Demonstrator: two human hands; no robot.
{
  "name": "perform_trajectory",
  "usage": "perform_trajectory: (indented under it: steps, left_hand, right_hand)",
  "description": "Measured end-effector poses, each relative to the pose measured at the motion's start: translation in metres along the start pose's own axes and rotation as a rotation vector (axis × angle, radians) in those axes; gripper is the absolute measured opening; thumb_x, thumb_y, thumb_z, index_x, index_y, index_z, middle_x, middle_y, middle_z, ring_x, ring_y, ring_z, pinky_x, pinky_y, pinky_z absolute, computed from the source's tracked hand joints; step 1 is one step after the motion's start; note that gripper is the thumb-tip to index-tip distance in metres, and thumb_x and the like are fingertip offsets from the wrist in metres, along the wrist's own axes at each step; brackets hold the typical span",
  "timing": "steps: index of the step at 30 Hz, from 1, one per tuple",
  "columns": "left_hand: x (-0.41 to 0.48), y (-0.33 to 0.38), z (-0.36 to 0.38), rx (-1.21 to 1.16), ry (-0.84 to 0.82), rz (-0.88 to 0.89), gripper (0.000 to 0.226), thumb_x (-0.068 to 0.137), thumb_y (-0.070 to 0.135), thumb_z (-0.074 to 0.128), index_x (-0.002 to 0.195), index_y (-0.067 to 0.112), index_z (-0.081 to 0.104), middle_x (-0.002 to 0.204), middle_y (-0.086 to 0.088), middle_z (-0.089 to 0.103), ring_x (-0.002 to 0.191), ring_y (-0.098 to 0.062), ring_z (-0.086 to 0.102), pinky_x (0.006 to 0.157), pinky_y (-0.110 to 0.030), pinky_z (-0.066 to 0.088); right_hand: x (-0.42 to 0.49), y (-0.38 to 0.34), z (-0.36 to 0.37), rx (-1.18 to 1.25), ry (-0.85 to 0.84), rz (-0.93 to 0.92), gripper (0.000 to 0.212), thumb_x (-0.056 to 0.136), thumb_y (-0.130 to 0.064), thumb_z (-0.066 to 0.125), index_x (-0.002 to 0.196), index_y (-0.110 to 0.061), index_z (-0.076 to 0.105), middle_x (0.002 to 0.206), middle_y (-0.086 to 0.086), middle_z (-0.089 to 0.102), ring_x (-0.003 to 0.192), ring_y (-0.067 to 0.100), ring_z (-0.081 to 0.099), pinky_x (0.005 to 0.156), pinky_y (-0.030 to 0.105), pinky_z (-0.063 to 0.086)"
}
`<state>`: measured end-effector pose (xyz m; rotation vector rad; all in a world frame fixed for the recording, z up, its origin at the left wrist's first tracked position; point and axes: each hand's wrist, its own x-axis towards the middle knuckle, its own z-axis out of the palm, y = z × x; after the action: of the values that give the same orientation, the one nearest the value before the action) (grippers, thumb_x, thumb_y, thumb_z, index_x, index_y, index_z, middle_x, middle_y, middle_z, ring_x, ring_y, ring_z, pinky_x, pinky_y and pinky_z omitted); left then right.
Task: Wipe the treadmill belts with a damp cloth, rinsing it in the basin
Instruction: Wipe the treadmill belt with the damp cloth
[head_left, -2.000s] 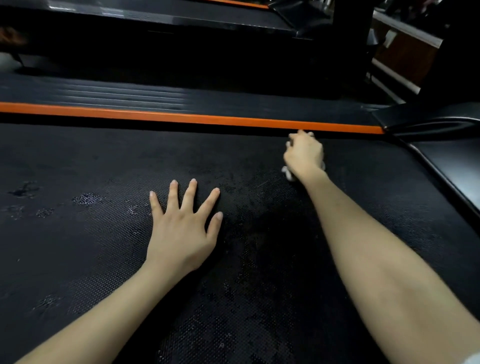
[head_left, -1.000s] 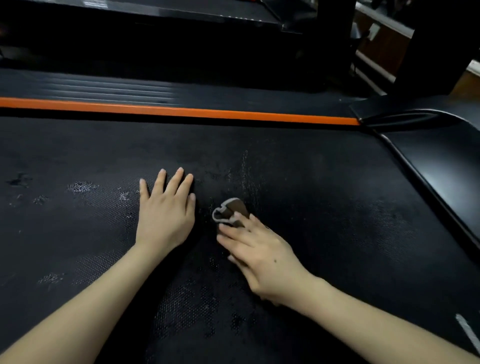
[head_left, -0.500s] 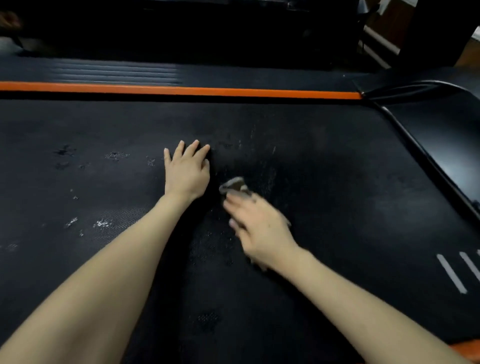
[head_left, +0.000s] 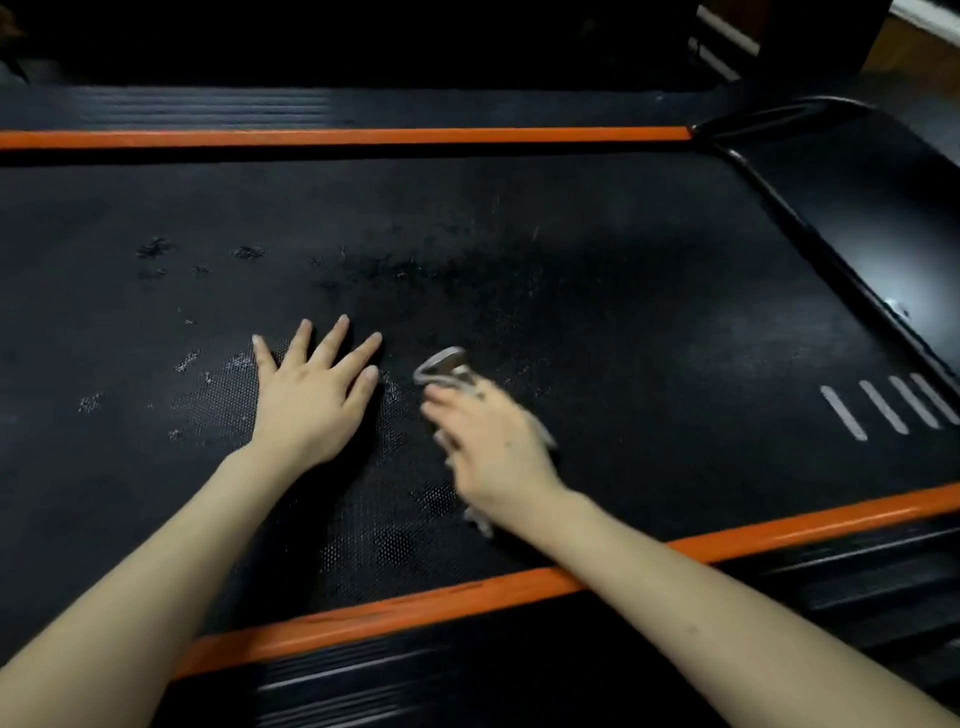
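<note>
Treadmill belt (head_left: 597, 270) fills most of the view: a wide black mat with a fine dimpled, honeycomb-like grain that catches light where it looks damp. Around the hands and out toward the middle the surface shows a wet sheen and faint streaks, so I judge this patch is partly wiped. To the left, pale flecks (head_left: 187, 358) and darker blotches remain on the belt, so that side looks undone. The far right part reads dull and dry. No basin is in view, so the rinsing cannot be judged.

An orange strip (head_left: 337, 137) runs along the far edge and another orange strip (head_left: 415, 605) along the near edge, both smooth and hard-looking. Each is backed by a ribbed black side rail (head_left: 208, 106). At the right a glossy black hood (head_left: 883, 218) curves away from the belt.

The left hand (head_left: 311, 395) lies flat on the belt, fingers spread and straight, holding nothing. Just beside it the right hand (head_left: 493, 447), blurred by motion, presses the cloth (head_left: 441, 364) onto the belt with fairly straight fingers laid over it, not curled round it. The cloth is pale grey, soft and crumpled; a folded loop pokes out past the fingertips.

Smallest are the white bars (head_left: 883, 408) printed on the belt at the right.
</note>
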<state>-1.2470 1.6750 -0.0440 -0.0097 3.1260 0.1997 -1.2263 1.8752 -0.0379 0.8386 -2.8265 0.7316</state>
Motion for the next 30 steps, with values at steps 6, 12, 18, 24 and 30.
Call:
perform_trajectory:
  steps: [6, 12, 18, 24, 30]
  left_hand:
    - [-0.002, -0.004, 0.009, -0.012, 0.047, 0.025, 0.048, 0.1, 0.047, 0.021, 0.147, 0.041, 0.023, 0.159, 0.003, 0.016, 0.146, -0.029, 0.007, 0.112, -0.062, -0.001]
    - [-0.003, -0.002, 0.011, -0.026, 0.052, 0.02, 0.05, 0.099, 0.047, 0.017, 0.148, 0.04, 0.02, 0.159, 0.002, 0.012, 0.146, -0.029, 0.003, 0.113, -0.059, -0.002]
    - [-0.001, -0.003, 0.012, -0.032, 0.078, 0.029, 0.047, 0.1, 0.045, 0.02, 0.147, 0.04, 0.024, 0.159, 0.002, 0.017, 0.146, -0.03, 0.007, 0.114, -0.057, 0.001]
    - [0.002, -0.006, 0.01, -0.071, 0.064, 0.012, 0.044, 0.101, 0.044, 0.021, 0.145, 0.043, 0.026, 0.158, 0.006, 0.017, 0.146, -0.026, 0.006, 0.116, -0.052, 0.0]
    - [0.001, -0.004, 0.009, -0.074, 0.071, 0.006, 0.045, 0.101, 0.043, 0.021, 0.146, 0.044, 0.023, 0.158, 0.008, 0.015, 0.147, -0.023, 0.004, 0.116, -0.05, -0.003]
  right_hand:
    - [-0.033, 0.04, -0.036, -0.24, -0.104, -0.116, 0.053, 0.072, -0.015, 0.038, 0.116, -0.004, 0.064, 0.124, 0.012, 0.061, 0.113, 0.034, 0.059, 0.103, 0.037, 0.035]
    - [-0.059, 0.081, -0.067, -0.16, -0.052, 0.092, 0.044, 0.089, -0.027, 0.037, 0.121, -0.009, 0.062, 0.131, 0.008, 0.057, 0.122, 0.028, 0.05, 0.11, 0.031, 0.026]
    - [-0.022, -0.025, 0.0, 0.058, -0.063, -0.166, 0.04, 0.088, -0.024, 0.04, 0.11, -0.006, 0.068, 0.121, 0.01, 0.064, 0.112, 0.026, 0.059, 0.101, 0.036, 0.041]
    - [-0.021, -0.005, -0.042, -0.085, -0.349, -0.203, 0.054, 0.09, -0.046, 0.036, 0.13, -0.016, 0.056, 0.143, 0.003, 0.046, 0.136, 0.024, 0.036, 0.114, 0.038, 0.027]
    - [-0.042, 0.05, -0.069, -0.352, -0.428, -0.433, 0.059, 0.089, -0.053, 0.037, 0.14, -0.026, 0.042, 0.15, 0.001, 0.036, 0.141, 0.028, 0.025, 0.112, 0.051, 0.025]
